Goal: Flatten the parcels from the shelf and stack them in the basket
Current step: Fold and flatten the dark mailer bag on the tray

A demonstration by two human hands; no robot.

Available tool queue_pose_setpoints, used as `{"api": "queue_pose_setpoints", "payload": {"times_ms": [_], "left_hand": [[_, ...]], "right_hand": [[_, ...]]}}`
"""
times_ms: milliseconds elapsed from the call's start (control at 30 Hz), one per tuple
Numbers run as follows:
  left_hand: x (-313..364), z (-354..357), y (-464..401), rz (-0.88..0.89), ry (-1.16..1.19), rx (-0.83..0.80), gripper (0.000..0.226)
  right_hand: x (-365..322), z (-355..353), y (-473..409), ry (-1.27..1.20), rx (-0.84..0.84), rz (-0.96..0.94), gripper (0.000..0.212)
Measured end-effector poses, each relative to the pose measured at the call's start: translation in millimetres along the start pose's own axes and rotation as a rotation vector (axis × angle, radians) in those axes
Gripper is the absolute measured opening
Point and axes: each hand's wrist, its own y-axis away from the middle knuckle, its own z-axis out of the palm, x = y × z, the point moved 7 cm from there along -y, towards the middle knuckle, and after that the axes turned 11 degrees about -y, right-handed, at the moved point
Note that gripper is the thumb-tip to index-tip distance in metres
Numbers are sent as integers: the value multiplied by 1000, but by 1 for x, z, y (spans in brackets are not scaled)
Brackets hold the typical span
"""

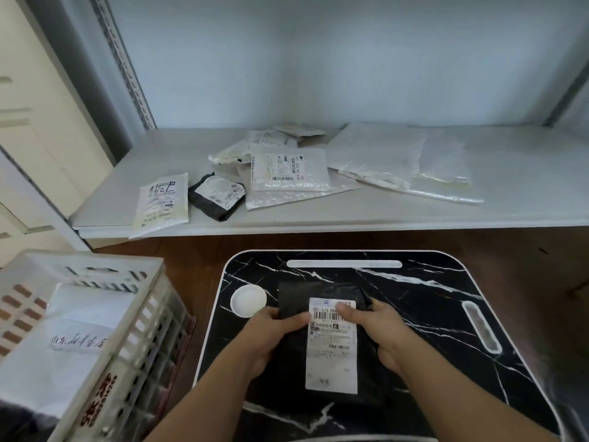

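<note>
A black parcel (331, 371) with a white shipping label lies on the black marbled tray table (430, 314). My left hand (274, 333) grips its left edge, thumb across the label's left side. My right hand (376, 327) holds the right edge, thumb pressing the label's top. Several other parcels stay on the grey shelf (510, 199): a white one (161, 202), a small black one (216, 196), a bubble mailer (288, 169) and clear bags (398, 161). The white basket (134, 320) stands at the left with a white parcel (73, 339) inside.
A round white dish (248, 300) is set in the tray table's left side, just beyond my left hand. The shelf's upright post (127, 68) rises at the back left. Brown floor (541, 250) shows between shelf and tray table.
</note>
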Motion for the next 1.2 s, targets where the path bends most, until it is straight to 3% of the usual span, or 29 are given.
{"api": "queue_pose_setpoints", "payload": {"times_ms": [67,267,367,567,833,967,1033,1100,1200], "left_hand": [[10,-1,5,56,-48,-27,42],[44,-46,19,209,-197,89,25],[50,-77,24,242,-163,135,26],[50,-151,25,238,-118,40,47],[9,-361,50,136,-76,646,16],[-45,-440,60,-41,-226,894,19],[-62,-456,55,-127,-371,948,21],[-71,-456,38,-127,-399,894,20],[-77,-444,5,-89,-391,800,35]], "right_hand": [[-9,9,5,1,-18,-21,27],[-29,42,7,63,11,-150,25],[-42,75,6,148,25,-260,17],[-57,167,-17,217,-43,-338,12],[3,321,-59,345,-191,-340,7],[39,375,-63,602,-295,-409,9],[53,386,-70,714,-331,-439,13],[67,394,-76,901,-370,-504,6],[84,402,-80,1100,-422,-571,29]]}}
